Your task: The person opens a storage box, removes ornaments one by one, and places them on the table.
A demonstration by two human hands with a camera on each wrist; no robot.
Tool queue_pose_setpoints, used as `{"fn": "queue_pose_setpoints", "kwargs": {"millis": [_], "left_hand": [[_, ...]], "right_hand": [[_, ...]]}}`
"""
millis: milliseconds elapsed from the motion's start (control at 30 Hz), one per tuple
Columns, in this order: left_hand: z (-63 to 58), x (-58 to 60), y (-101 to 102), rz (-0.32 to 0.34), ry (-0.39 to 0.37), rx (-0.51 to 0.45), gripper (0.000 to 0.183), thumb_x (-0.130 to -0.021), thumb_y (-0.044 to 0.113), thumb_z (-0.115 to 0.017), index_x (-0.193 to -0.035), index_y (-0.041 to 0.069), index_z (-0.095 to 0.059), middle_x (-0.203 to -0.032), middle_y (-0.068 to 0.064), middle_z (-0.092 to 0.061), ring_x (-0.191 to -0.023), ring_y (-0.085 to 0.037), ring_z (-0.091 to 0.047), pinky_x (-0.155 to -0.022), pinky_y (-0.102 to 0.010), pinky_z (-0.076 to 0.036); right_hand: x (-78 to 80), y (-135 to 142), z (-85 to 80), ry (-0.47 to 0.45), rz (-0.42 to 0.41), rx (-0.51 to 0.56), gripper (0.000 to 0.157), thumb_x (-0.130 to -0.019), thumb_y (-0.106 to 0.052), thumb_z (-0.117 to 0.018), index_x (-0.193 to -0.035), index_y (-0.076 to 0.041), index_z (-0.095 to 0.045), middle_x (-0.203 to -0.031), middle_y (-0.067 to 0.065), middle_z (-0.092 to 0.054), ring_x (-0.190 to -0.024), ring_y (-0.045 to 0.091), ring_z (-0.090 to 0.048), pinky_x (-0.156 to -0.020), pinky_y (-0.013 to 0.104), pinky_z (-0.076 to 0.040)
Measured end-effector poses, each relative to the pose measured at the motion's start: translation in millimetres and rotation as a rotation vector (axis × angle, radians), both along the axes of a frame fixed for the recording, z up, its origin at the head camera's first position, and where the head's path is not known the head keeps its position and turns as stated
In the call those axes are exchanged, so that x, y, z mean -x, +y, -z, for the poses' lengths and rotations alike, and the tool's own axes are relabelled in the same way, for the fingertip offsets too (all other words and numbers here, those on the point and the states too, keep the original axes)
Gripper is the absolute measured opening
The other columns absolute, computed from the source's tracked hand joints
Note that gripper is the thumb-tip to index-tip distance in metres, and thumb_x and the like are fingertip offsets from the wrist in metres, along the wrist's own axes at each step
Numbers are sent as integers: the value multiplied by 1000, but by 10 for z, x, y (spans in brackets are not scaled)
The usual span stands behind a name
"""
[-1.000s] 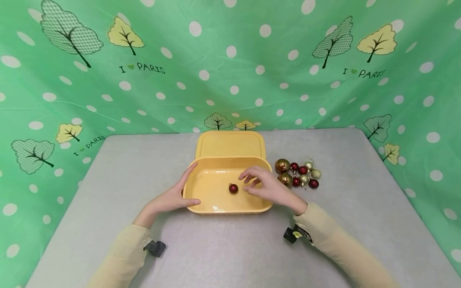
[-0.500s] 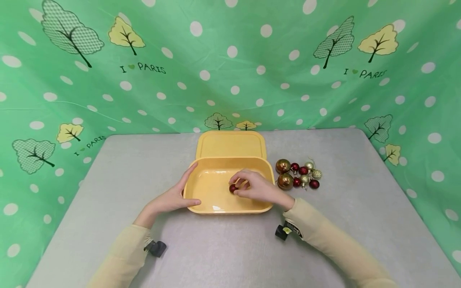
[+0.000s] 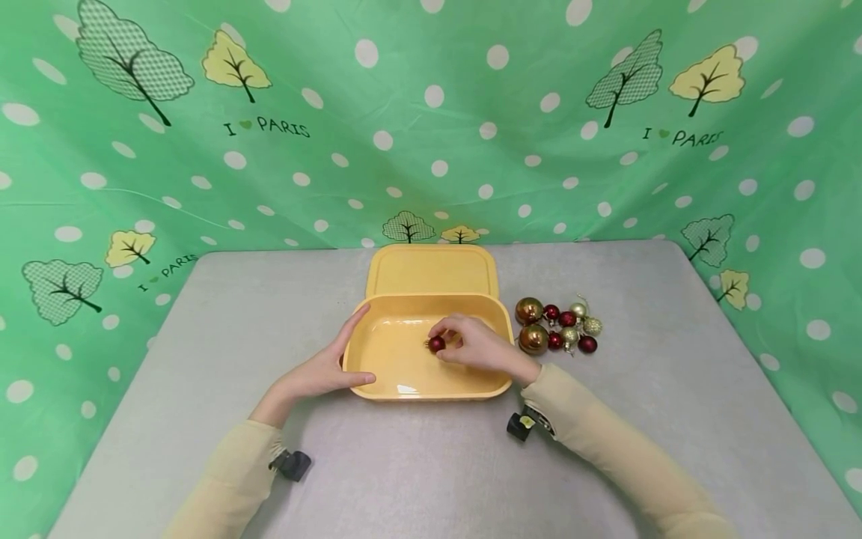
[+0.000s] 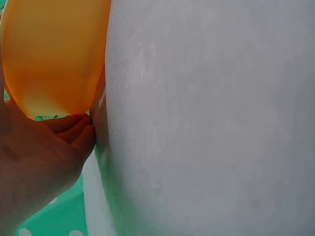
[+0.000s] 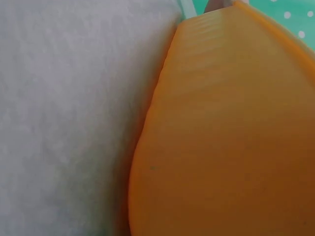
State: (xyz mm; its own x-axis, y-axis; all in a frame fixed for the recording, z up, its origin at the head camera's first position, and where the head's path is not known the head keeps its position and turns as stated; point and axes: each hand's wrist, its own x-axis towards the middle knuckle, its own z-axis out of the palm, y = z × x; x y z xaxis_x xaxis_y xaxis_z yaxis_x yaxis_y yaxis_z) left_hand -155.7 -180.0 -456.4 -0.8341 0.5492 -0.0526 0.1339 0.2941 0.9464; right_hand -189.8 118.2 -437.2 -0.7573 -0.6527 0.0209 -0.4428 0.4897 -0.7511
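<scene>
In the head view a yellow plastic container (image 3: 397,374) stands on the table, its inside facing up. My left hand (image 3: 326,367) holds its left end, thumb over the near rim and index finger along the left rim. The left wrist view shows the other fingers of that hand against the container's outer wall (image 4: 59,59). Inside the container, my right hand (image 3: 474,344) pinches a small dark red Christmas bauble (image 3: 437,344) between thumb and fingers, its metal cap pointing left. The right wrist view is filled mostly by the container's outside (image 5: 221,128), which hides the right hand there.
Behind the container lies a yellow lid (image 3: 431,269). Several other baubles sit grouped to its right, among them a large gold-brown bauble (image 3: 533,339), a dark red bauble (image 3: 588,344) and a glittery gold bauble (image 3: 592,326). A green dotted curtain (image 3: 431,150) hangs behind the grey table (image 3: 431,471).
My right hand has moved left inside the container and taken hold of the dark red bauble, which has shifted slightly up in the view, cap now showing. My left hand has stayed put.
</scene>
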Motion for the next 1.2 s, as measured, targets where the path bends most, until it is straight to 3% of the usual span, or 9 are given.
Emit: {"fn": "queue_pose_setpoints", "kwargs": {"millis": [333, 600, 800, 1033, 1200], "left_hand": [[0, 3, -5, -1, 1, 2, 108, -84, 17, -77, -156, 24, 3, -160, -8, 9, -143, -34, -6, -112, -53, -18], [13, 8, -9, -1, 3, 0, 108, -83, 19, -77, -156, 27, 2, -160, -9, 9, -143, -35, -5, -112, -54, -17], [14, 11, -6, 0, 15, 5, 108, -83, 18, -77, -156, 26, 2, -160, -8, 9, -144, -34, -2, -113, -55, -14], [-1, 8, -2, -2, 15, 16, 108, -84, 20, -77, -156, 24, 2, -160, -8, 9, -144, -33, -1, -113, -55, -13], [7, 10, -3, -3, 15, 13, 107, -84, 19, -77, -156, 25, 2, -160, -8, 9, -144, -33, -1, -113, -54, -13]], "right_hand": [[23, -25, 39, -34, -7, -60, 29, -83, -7, -73, -111, -5, -66, -104, 6, -59, -95, 21, -57, -80, 26, -49], [24, -30, 73, 1, -22, -78, 23, -83, -8, -72, -105, -6, -67, -98, 2, -60, -92, 19, -55, -80, 27, -47], [20, -22, 55, -49, -20, 8, 24, -84, -2, -68, -108, -2, -65, -97, 5, -64, -90, 18, -59, -79, 25, -51], [19, -17, 37, -137, -24, 80, 28, -87, 3, -63, -115, 0, -63, -109, 10, -65, -97, 22, -63, -84, 27, -52], [27, -13, 33, -198, 2, 137, 30, -88, 3, -63, -117, 0, -64, -110, 11, -66, -91, 20, -64, -71, 26, -53]]}}
